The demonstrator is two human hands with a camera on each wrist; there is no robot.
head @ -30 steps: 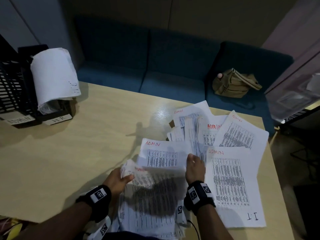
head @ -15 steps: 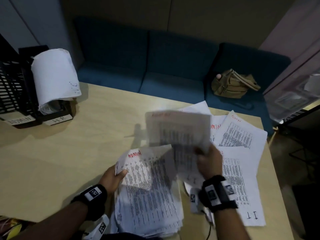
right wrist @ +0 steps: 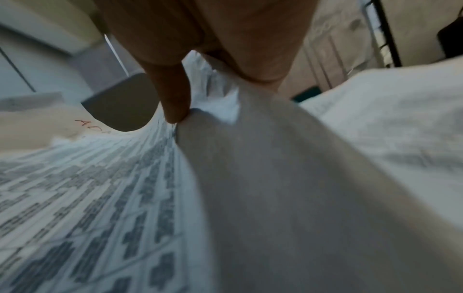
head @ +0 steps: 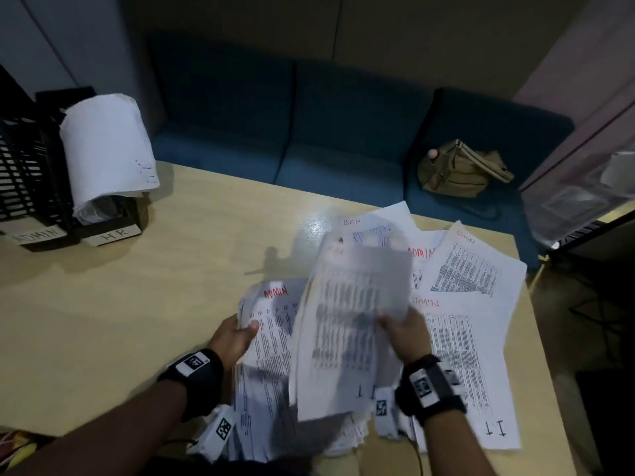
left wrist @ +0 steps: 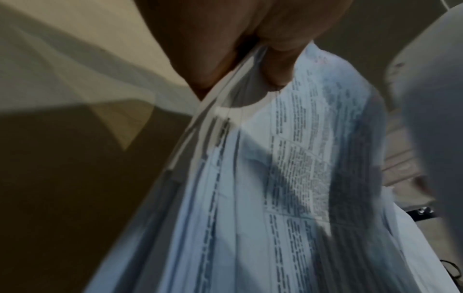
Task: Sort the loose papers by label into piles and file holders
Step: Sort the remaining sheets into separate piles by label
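Note:
My left hand (head: 240, 333) grips the left edge of a thick stack of printed papers (head: 271, 355) whose top sheet reads ADMIN in red; the thumb lies on top in the left wrist view (left wrist: 278, 65). My right hand (head: 400, 326) pinches a blurred printed sheet (head: 347, 324), lifted over the stack, with "IT" written near its lower edge. In the right wrist view that sheet (right wrist: 275, 178) bends under my fingers (right wrist: 175, 99). Several ADMIN sheets (head: 460, 269) lie fanned out on the table's right side.
Black file holders (head: 31, 173) labelled ADMIN and HR stand at the table's (head: 137, 304) far left, a curled white sheet (head: 103, 146) drooping from the HR one. A blue sofa (head: 309, 132) with a tan bag (head: 460, 170) sits behind the table.
My right hand lifted a sheet off the stack, swung it up, and now brings it back down and left over the stack. The left hand kept holding the stack's edge.

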